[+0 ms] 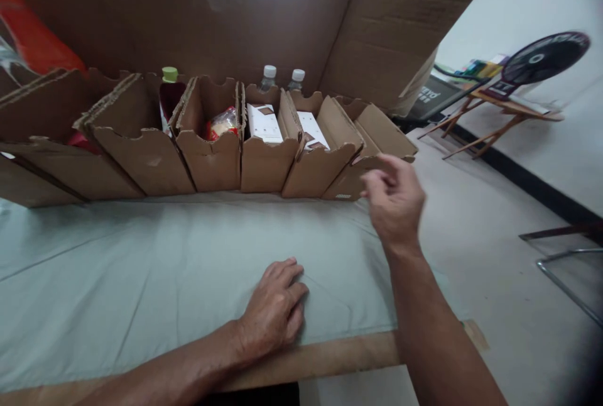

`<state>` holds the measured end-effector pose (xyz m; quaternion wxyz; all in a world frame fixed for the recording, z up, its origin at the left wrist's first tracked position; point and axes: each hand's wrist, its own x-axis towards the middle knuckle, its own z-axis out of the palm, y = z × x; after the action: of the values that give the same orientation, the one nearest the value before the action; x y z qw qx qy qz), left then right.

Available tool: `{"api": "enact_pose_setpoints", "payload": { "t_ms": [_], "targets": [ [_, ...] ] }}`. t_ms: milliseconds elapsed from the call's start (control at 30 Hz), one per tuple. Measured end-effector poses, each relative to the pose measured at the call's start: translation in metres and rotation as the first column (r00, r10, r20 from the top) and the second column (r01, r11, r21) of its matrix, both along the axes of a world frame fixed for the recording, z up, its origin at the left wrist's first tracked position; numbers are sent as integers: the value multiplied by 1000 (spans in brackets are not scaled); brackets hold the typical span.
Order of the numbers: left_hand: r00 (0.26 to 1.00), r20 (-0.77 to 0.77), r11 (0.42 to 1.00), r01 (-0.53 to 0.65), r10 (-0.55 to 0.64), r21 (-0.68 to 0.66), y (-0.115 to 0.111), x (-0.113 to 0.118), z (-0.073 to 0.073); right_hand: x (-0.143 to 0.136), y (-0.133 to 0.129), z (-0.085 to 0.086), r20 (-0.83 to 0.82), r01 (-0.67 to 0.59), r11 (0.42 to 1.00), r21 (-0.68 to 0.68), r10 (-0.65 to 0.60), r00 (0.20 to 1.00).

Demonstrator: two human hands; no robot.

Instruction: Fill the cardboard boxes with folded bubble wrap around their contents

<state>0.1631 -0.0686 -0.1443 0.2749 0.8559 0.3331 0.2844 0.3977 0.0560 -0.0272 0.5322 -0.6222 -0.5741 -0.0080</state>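
Several open cardboard bins stand side by side along the back of the table. My right hand (394,195) hovers at the front of the rightmost bin (346,181), its fingers curled with thumb and index finger near each other; whether anything is between them is too small to tell. On the pale green cloth (188,249), near the table's front edge, my left hand (276,305) lies palm down with nothing in it. White boxes (264,123) fill two middle bins, and a red and clear packet (222,124) sits in the bin left of them.
Two white-capped bottles (269,78) and a green-capped bottle (170,76) rise among the bins. An orange object (35,35) is at the far left. Tall cardboard (282,10) stands behind. A fan (537,60) on a wooden stand is at right.
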Motion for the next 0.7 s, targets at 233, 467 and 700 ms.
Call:
{"api": "enact_pose_setpoints", "payload": {
  "t_ms": [233, 467, 700],
  "targets": [
    [990, 122, 997, -62, 68, -46, 8, -4, -1, -65, 45, 33, 443, 20, 936, -352, 148, 884],
    [927, 258, 962, -249, 271, -115, 2, -44, 23, -48, -79, 31, 397, -102, 950, -296, 219, 892],
    [831, 311, 875, -367, 461, -316, -8, -70, 55, 4, -268, 6, 318, -54, 978, -202, 117, 941]
  ]
}}
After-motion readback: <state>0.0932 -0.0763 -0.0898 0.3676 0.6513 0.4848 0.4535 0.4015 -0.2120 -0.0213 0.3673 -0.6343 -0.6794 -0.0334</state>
